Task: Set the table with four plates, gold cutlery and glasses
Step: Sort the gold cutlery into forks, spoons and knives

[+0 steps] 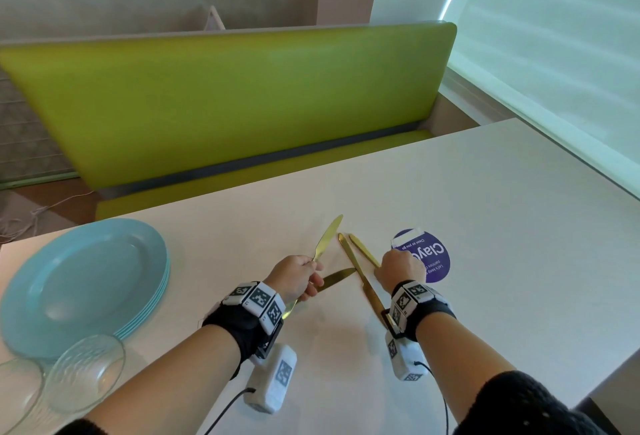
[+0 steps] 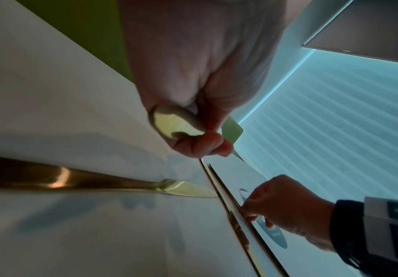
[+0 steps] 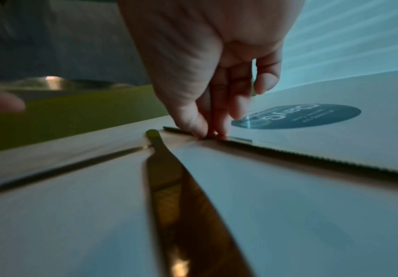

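Several gold knives lie or are held in the middle of the white table [image 1: 485, 199]. My left hand [image 1: 298, 279] grips one gold knife [image 1: 328, 237] by the handle, blade raised and pointing away; the handle end [image 2: 174, 124] sticks out of the fist. A second knife [image 1: 337, 276] lies flat just right of that hand. A long knife [image 1: 362, 277] lies between my hands. My right hand [image 1: 398, 266] pinches a further gold knife [image 1: 363, 250] that lies on the table; its fingertips [image 3: 200, 131] close on the piece, whose serrated edge [image 3: 311, 159] runs right.
A stack of light blue plates [image 1: 83, 282] sits at the table's left, with two clear glasses [image 1: 83, 372] at the near left corner. A round purple sticker [image 1: 433, 256] lies beyond my right hand. A green bench [image 1: 225, 105] runs along the far side.
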Available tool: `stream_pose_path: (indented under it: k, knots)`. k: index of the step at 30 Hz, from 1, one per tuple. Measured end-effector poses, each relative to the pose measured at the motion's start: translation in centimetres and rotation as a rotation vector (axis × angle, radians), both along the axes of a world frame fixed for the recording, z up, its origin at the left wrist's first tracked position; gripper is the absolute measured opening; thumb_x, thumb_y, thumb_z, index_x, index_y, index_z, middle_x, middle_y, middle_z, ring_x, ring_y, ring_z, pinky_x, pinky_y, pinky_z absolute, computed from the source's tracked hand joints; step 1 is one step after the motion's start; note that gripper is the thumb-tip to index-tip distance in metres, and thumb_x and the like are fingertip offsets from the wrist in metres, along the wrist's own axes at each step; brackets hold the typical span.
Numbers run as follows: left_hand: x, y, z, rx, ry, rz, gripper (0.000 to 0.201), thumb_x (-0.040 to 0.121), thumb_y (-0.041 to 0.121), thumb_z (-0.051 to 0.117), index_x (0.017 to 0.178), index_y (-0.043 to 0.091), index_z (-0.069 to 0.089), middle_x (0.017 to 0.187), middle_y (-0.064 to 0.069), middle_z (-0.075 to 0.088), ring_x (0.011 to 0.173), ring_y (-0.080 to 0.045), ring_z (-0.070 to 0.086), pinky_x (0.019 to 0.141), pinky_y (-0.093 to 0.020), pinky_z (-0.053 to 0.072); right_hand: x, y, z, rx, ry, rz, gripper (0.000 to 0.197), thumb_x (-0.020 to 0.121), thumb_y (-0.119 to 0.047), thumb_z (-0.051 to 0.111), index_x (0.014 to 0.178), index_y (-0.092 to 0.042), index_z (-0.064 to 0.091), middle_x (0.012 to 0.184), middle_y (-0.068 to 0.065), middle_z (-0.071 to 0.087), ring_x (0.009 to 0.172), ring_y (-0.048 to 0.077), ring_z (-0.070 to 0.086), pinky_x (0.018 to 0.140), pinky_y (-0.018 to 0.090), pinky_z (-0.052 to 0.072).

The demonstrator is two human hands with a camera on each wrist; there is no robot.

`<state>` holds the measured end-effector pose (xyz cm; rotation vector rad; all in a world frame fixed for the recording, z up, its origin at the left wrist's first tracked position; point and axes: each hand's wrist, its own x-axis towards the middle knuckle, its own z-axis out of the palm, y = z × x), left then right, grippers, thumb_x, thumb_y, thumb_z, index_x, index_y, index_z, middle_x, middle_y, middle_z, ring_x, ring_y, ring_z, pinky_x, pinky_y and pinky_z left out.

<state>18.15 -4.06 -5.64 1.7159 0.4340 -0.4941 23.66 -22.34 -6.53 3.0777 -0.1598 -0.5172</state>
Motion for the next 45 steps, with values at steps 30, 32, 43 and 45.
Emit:
stream_pose_path:
  k: [30,32,43,45]
  knots:
    - [-0.7,-0.5,0.9,-0.083,0.087,-0.152,0.023,0.09,0.003,0.033,0.081,0.007,0.054,0.075,-0.007,0.055,0.059,-0.015,0.05,0.055,-0.022,0.041,-3.0,5.6,3.7,0.023,-0.401,1.054,0.02,0.041,-0.024,0.086,0.047,-0.03,0.068,0.054,-0.009,0.054,0.053,0.014,0.055,0.051,0.019,0.041]
    - [-0.8,-0.4,0.8,-0.069,0.094,-0.18,0.022,0.089,0.0,0.033,0.083,0.008,0.052,0.076,-0.006,0.052,0.06,-0.014,0.048,0.055,-0.021,0.04,-3.0,5.7,3.3,0.049,-0.394,1.028,0.02,0.041,-0.026,0.087,0.048,-0.031,0.068,0.054,-0.01,0.055,0.054,0.013,0.055,0.051,0.019,0.04]
    - [-0.3,1.5,-0.8,-0.039,0.084,-0.057,0.023,0.093,0.0,0.033,0.084,0.01,0.052,0.069,-0.005,0.048,0.055,-0.013,0.041,0.047,-0.02,0.035,-0.5,2.1,2.2,0.294,-0.283,0.273,0.021,0.089,-0.027,0.057,0.105,-0.022,0.07,0.106,0.0,0.068,0.104,0.021,0.058,0.094,0.034,0.041]
    - [-0.3,1.8,-0.7,-0.038,0.071,-0.057,0.017,0.098,0.009,0.037,0.087,0.006,0.051,0.068,-0.004,0.045,0.054,-0.013,0.039,0.047,-0.021,0.034,-0.2,1.0,1.5,0.224,-0.147,0.13,0.024,0.091,-0.03,0.055,0.108,-0.021,0.069,0.112,0.002,0.068,0.108,0.022,0.059,0.098,0.037,0.043]
